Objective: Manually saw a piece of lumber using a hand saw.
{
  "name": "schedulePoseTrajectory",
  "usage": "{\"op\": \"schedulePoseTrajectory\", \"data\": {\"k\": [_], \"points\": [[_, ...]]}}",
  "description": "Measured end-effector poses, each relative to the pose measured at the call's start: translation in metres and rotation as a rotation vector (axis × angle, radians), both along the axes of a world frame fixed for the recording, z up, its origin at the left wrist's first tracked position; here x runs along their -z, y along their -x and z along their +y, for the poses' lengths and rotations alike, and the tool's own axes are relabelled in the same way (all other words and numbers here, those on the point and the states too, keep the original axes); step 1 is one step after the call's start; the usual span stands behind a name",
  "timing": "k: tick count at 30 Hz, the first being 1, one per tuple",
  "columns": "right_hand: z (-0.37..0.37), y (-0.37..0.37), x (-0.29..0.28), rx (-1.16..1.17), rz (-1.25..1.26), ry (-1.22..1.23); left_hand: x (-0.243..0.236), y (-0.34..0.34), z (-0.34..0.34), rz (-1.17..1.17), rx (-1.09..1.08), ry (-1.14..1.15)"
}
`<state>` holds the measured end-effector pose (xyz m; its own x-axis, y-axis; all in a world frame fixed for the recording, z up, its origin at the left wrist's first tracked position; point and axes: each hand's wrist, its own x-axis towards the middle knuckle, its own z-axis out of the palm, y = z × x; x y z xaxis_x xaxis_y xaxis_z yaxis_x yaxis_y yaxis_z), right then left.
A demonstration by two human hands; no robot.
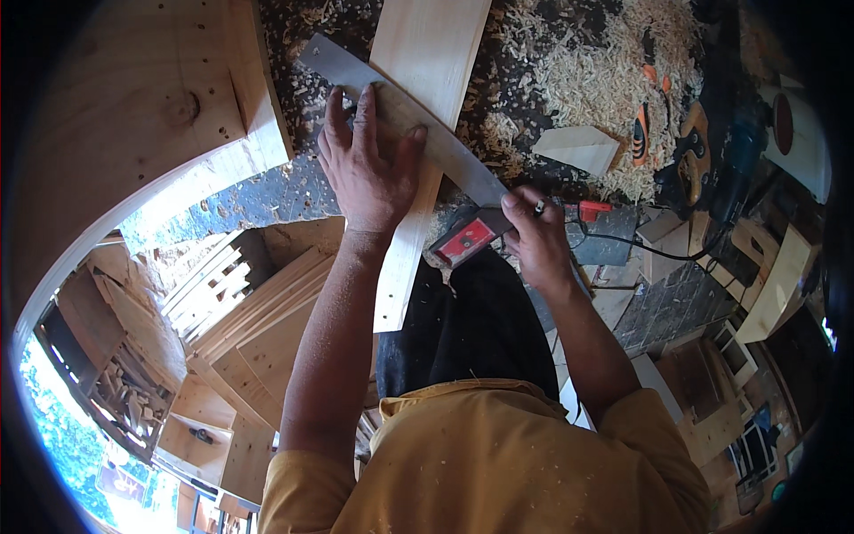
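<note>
A pale wooden board (429,43) runs from the far edge down toward me over the dark workbench. Across it, at a slant, lies the wide steel blade of a try square (455,158); its dark stock carries a red panel. My left hand (372,173) rests on the blade and board with fingers spread, pressing flat. At the near right end, my right hand (538,238) grips the square where blade and stock meet, its thumb on top. The palm side of that grip is hidden.
A large wooden panel (116,80) stands at left. Wood shavings (614,89) are heaped at far right, beside a pale offcut (578,149), an orange-and-black handled tool (640,133) and a handsaw handle (693,147). Stacked boards (267,303) lie below the bench, lower left.
</note>
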<state>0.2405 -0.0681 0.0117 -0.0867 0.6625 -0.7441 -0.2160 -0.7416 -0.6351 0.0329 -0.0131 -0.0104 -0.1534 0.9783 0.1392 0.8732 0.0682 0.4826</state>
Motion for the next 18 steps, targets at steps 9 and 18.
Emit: {"op": "schedulePoseTrajectory", "data": {"k": [9, 18], "points": [[0.0075, 0.0044, -0.0032, -0.015, -0.082, 0.053, 0.0035, -0.0002, 0.0002, -0.020, -0.035, -0.014], [0.0077, 0.0025, -0.0049, -0.090, -0.181, 0.049, 0.0005, 0.0000, -0.0053, -0.116, -0.030, -0.007]]}}
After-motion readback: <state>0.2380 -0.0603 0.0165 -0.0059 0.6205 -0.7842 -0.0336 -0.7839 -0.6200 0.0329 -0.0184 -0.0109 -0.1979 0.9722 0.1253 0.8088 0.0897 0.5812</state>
